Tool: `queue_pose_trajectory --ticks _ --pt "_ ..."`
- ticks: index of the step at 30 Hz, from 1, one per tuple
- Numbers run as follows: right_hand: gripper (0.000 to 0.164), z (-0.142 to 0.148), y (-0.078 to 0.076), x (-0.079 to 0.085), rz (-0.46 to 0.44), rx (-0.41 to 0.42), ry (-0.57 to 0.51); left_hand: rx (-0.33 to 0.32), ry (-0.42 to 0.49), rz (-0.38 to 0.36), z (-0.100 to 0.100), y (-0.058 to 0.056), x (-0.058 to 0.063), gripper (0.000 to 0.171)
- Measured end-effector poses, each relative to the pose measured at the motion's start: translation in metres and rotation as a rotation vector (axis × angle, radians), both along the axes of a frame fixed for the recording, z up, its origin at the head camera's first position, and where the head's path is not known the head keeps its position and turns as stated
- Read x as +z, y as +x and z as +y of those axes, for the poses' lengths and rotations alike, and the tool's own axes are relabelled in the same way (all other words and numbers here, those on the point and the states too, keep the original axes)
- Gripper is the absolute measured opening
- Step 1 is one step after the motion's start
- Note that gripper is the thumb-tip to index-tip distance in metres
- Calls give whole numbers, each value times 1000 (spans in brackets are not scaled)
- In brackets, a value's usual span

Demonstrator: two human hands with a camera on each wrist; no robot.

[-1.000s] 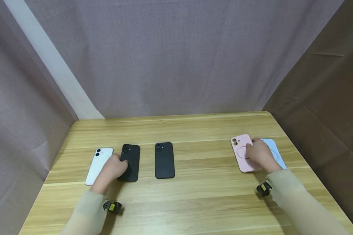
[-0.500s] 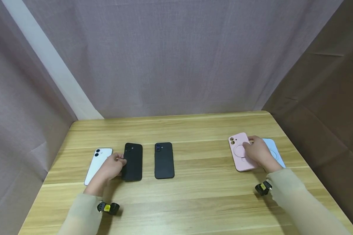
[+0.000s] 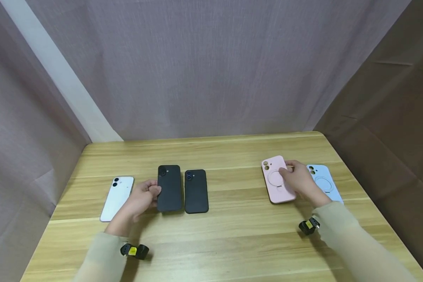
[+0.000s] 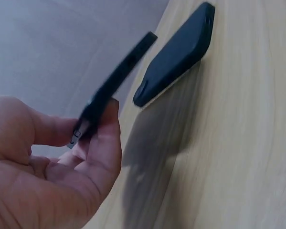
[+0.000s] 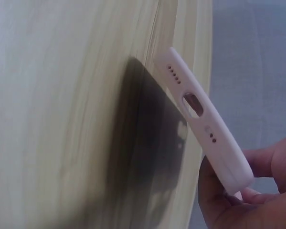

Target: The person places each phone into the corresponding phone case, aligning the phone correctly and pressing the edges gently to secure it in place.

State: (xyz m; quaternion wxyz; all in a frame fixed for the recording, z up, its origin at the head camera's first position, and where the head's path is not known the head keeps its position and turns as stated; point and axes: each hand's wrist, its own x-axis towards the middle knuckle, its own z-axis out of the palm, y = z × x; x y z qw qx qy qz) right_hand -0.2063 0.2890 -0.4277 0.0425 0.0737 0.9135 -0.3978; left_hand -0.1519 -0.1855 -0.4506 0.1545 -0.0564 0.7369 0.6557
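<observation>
My left hand [image 3: 142, 197] pinches a black smartphone [image 3: 170, 190] by its left long edge, thumb on the back and fingers beneath. In the left wrist view that phone [image 4: 116, 71] is tilted and raised above the table, its shadow below. A second black phone [image 3: 196, 192] lies back-up just to its right. My right hand [image 3: 299, 178] grips a pink phone case [image 3: 275, 184] by its right edge. The right wrist view shows the case's bottom end [image 5: 207, 121], with its port cutout and small holes, lifted over its shadow.
On the left of the wooden table [image 3: 232, 243] lies a white phone [image 3: 117, 199]. A light blue phone case [image 3: 324, 183] with a ring on its back lies at the right, partly behind my right hand. Grey curtains [image 3: 211, 70] stand behind the table, brown cloth [image 3: 391, 129] along its right.
My left hand has lifted the black phone and moved it right, close to the second black phone. My right hand has raised the pink case and carried it left, uncovering more of the blue case.
</observation>
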Motion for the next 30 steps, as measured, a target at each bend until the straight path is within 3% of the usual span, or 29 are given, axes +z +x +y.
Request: queue_pose_trajectory --ticks 5,12,23,30 --pt "49 -9 1 0 20 11 -53 -18 126 -21 13 2 -1 31" --pt "50 -23 1 0 2 39 -120 -98 328 -6 32 5 -3 32" --pt "51 -47 2 4 -54 40 -242 -84 404 11 56 4 -5 31" --pt "51 -66 5 8 -50 63 -346 -114 446 1 71 4 -8 36"
